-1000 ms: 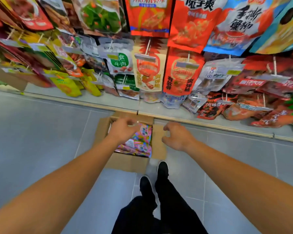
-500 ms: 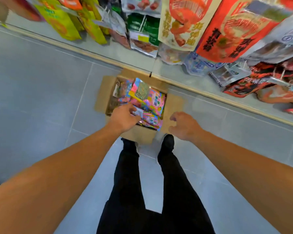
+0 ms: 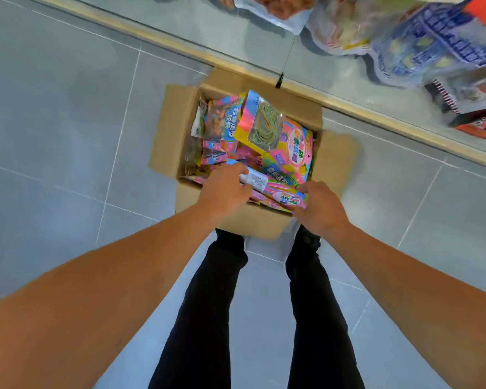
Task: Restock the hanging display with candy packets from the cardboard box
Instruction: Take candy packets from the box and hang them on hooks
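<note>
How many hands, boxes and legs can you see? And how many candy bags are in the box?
Hands: 2, the left hand and the right hand, both gripping a pink packet
Cardboard box: 1
Legs: 2, the left leg and the right leg
Candy packets in the box: a jumbled heap, too overlapped to count
Total counted: 5

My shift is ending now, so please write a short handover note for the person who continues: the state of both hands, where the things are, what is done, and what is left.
Left hand: grips one end of a pink candy packet at the near edge of the cardboard box.
Right hand: grips the other end of that packet.
Box: open on the floor, below the hanging display, full of packets.
Done: nothing hung yet in view.
Left: lift the packet out, hang it, repeat.
</note>
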Motion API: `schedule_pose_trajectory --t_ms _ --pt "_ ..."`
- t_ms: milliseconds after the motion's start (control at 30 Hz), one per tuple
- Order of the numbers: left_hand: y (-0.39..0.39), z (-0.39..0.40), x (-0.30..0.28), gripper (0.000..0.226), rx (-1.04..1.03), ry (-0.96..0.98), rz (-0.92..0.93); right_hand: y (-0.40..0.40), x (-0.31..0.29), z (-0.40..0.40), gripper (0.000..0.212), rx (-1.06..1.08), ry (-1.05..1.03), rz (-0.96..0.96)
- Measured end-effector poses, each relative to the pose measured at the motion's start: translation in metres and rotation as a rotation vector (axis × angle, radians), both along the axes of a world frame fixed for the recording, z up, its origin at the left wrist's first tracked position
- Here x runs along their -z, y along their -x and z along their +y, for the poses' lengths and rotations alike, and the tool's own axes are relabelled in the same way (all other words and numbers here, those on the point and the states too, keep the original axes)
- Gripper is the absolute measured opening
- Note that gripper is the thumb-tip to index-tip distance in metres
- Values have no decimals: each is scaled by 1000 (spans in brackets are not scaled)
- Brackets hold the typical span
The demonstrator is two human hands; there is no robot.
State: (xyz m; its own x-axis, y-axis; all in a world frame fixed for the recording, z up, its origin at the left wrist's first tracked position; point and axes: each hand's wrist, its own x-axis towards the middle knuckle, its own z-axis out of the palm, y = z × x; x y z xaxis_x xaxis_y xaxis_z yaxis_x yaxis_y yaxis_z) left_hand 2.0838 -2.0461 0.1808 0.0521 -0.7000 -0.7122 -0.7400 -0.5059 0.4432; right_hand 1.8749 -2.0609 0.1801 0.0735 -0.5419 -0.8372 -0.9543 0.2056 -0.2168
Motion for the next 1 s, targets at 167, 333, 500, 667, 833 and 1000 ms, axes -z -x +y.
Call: schedule_pose_trajectory --t_ms 167,333,500,667,833,1000 --pt "-4 -6 63 43 208 89 -20 -5 71 -8 45 -65 -7 64" --pt "3 -14 99 55 468 174 -24 4 105 -16 30 -178 -25 77" --pt "16 -21 87 56 613 138 -152 6 83 -13 13 -224 60 85" --pt "20 -36 35 42 682 203 -247 9 17 -24 16 -277 92 23" --pt "19 -51 -62 23 636 278 -207 16 -100 -44 22 -224 83 -70" --pt "7 -54 -179 20 541 276 -41 17 -217 -56 25 4 228 -85"
